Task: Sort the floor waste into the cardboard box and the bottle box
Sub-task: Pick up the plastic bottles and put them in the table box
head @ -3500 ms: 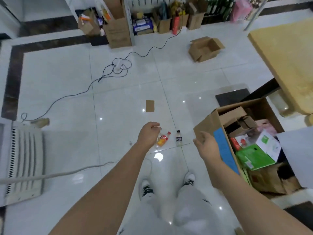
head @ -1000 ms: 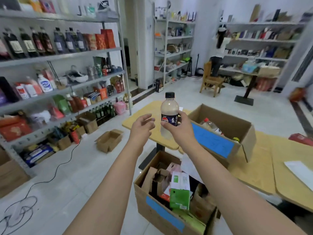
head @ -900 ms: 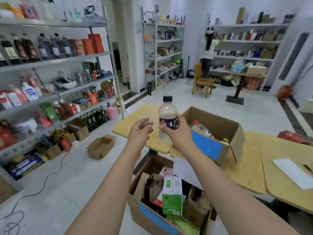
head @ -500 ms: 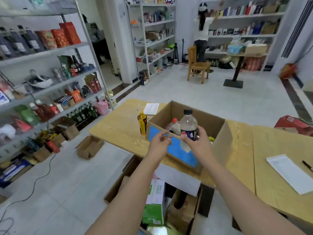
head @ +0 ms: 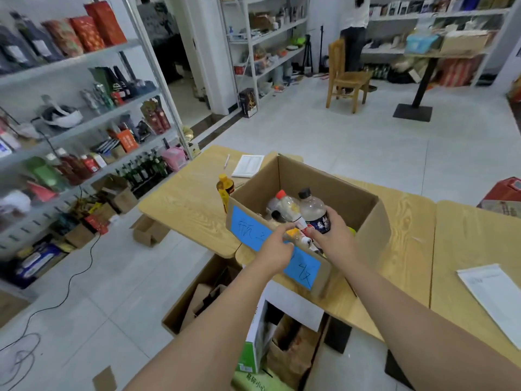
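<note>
Versus earlier: right hand [head: 335,238] grips dark-labelled bottle [head: 314,214], now lowered into bottle box [head: 324,184] on tabletop [head: 183,201]; left hand [head: 277,249] curled at rim, hold unclear.

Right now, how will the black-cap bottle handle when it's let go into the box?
The bottle looks clear and nearly empty, so it is probably light. It is round, smooth plastic, so it may slip or roll once it lies on the other bottles in the box. Its cap looks on, so leaks seem unlikely.
</note>
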